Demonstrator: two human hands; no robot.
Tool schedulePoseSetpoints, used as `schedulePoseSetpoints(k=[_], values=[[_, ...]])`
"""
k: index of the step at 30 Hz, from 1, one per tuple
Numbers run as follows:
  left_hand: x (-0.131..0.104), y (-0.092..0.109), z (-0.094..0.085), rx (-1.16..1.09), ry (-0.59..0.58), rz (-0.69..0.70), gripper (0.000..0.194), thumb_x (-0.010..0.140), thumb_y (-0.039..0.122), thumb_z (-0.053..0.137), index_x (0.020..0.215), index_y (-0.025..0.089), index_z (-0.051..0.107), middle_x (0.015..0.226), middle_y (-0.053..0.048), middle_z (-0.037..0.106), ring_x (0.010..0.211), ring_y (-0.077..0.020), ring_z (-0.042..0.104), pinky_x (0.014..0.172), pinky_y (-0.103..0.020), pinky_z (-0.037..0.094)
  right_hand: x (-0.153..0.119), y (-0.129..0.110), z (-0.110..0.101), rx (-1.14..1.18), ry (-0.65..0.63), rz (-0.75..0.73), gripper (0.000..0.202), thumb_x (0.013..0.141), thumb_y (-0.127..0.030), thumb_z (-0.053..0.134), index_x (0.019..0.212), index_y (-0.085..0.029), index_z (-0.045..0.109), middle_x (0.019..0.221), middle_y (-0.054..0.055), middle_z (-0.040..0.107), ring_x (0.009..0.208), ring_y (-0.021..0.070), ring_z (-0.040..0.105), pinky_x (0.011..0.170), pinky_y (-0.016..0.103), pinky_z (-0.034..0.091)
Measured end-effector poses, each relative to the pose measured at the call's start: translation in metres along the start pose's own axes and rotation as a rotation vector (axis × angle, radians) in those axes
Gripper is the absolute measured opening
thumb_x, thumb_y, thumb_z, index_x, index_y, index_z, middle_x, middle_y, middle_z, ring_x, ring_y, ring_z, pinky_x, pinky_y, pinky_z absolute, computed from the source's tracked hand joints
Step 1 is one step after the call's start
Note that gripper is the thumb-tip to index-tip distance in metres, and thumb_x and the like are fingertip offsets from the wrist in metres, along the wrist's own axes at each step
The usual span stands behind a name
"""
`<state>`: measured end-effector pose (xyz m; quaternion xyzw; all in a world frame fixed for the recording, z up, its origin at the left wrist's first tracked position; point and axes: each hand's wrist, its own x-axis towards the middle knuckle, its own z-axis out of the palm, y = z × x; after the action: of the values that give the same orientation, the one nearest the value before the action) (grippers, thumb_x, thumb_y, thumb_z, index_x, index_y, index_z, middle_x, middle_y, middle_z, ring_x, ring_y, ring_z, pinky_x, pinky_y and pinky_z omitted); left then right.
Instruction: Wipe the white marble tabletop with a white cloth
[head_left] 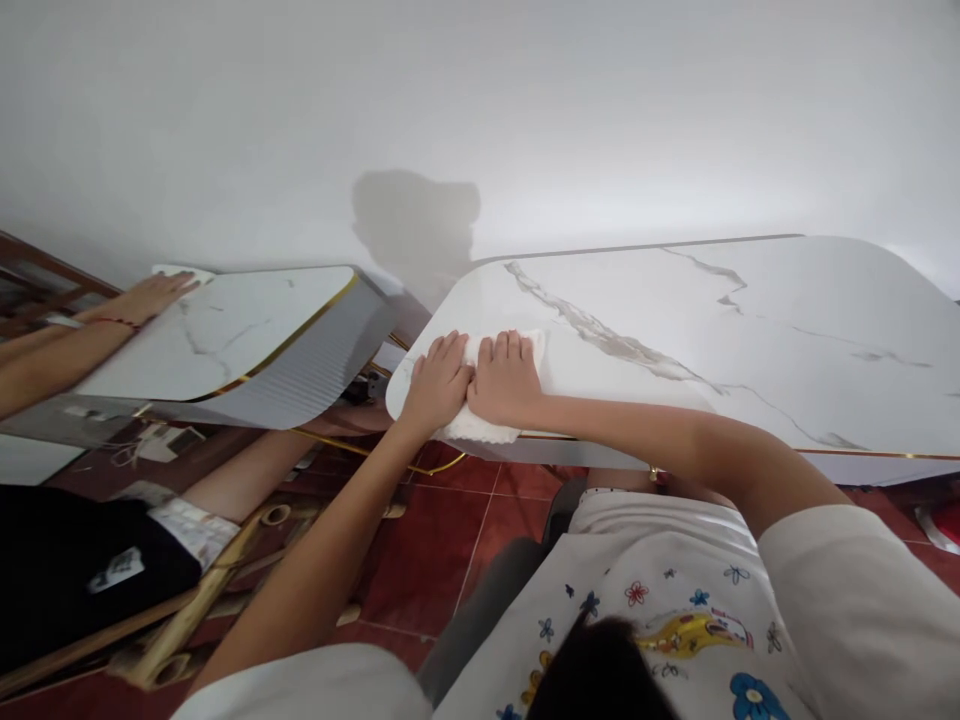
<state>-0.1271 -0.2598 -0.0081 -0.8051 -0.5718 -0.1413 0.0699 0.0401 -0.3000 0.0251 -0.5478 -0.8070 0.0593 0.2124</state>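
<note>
A folded white wipe (480, 432), cloth or paper, lies at the left end of a white marble-patterned tabletop (787, 330). My right hand (508, 380) rests flat on the wipe, its fingers pointing toward the wall. Beside it, touching it, my left hand (439, 380) lies flat with fingers extended, partly on the wipe's left side and partly on the bare tabletop. The middle of the wipe is hidden beneath both hands.
At left, another person's hand (161, 292) presses a white wipe (180, 270) on a second marble-patterned top (232, 325) with a ribbed grey side. A white wall (600, 120) stands behind. Below are red floor tiles (450, 530) and a wooden chair (180, 630).
</note>
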Motion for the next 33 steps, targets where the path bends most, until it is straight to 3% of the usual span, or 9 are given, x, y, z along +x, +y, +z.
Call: schedulePoseSetpoints(k=[4, 9, 14, 19, 24, 33], values=[[0.031, -0.002, 0.003, -0.024, -0.03, 0.036, 0.055, 0.1, 0.035, 0.025, 0.151, 0.019, 0.039, 0.162, -0.013, 0.036, 0.152, -0.0318, 0.026, 0.12, -0.059, 0.023, 0.027, 0.015, 0.007, -0.022, 0.066, 0.033, 0.06, 0.097, -0.029, 0.037, 0.145, 0.007, 0.039, 0.152, 0.031, 0.041, 0.145, 0.0391, 0.033, 0.119, 0.054, 0.019], [0.095, -0.008, 0.025, -0.152, 0.022, 0.079, 0.054, 0.097, 0.033, 0.028, 0.145, 0.017, 0.046, 0.153, -0.013, 0.048, 0.146, -0.0276, 0.039, 0.121, -0.049, 0.029, 0.07, 0.047, 0.012, -0.03, 0.112, 0.045, 0.051, 0.096, -0.026, 0.037, 0.136, 0.004, 0.048, 0.141, 0.03, 0.051, 0.137, 0.0389, 0.041, 0.114, 0.056, 0.024], [0.149, -0.006, 0.039, -0.228, 0.059, 0.075, 0.051, 0.093, 0.029, 0.034, 0.138, 0.016, 0.052, 0.143, -0.012, 0.058, 0.138, -0.027, 0.048, 0.119, -0.043, 0.034, 0.11, 0.077, 0.011, -0.048, 0.084, 0.057, 0.053, 0.096, -0.026, 0.035, 0.139, 0.005, 0.044, 0.142, 0.03, 0.05, 0.135, 0.0394, 0.041, 0.113, 0.057, 0.022], [0.185, -0.002, 0.044, -0.272, 0.076, 0.058, 0.053, 0.089, 0.026, 0.035, 0.138, 0.02, 0.055, 0.142, -0.01, 0.058, 0.134, -0.0269, 0.052, 0.115, -0.041, 0.039, 0.141, 0.1, 0.006, -0.07, 0.029, 0.07, 0.057, 0.097, -0.028, 0.031, 0.143, 0.005, 0.04, 0.146, 0.028, 0.046, 0.138, 0.039, 0.038, 0.115, 0.052, 0.021], [0.222, -0.003, 0.053, -0.309, 0.082, 0.039, 0.053, 0.088, 0.024, 0.037, 0.137, 0.018, 0.057, 0.142, -0.009, 0.059, 0.134, -0.0256, 0.051, 0.117, -0.039, 0.036, 0.173, 0.121, 0.007, -0.087, 0.016, 0.098, 0.058, 0.097, -0.03, 0.031, 0.143, 0.004, 0.04, 0.15, 0.027, 0.043, 0.142, 0.0385, 0.033, 0.116, 0.051, 0.019], [0.271, -0.005, 0.064, -0.363, 0.045, -0.086, 0.053, 0.089, 0.022, 0.037, 0.137, 0.021, 0.059, 0.144, -0.006, 0.059, 0.133, -0.0249, 0.053, 0.116, -0.037, 0.037, 0.218, 0.144, 0.009, -0.09, 0.023, 0.135, 0.054, 0.098, -0.03, 0.033, 0.139, 0.002, 0.046, 0.146, 0.026, 0.049, 0.138, 0.0377, 0.04, 0.115, 0.051, 0.023]])
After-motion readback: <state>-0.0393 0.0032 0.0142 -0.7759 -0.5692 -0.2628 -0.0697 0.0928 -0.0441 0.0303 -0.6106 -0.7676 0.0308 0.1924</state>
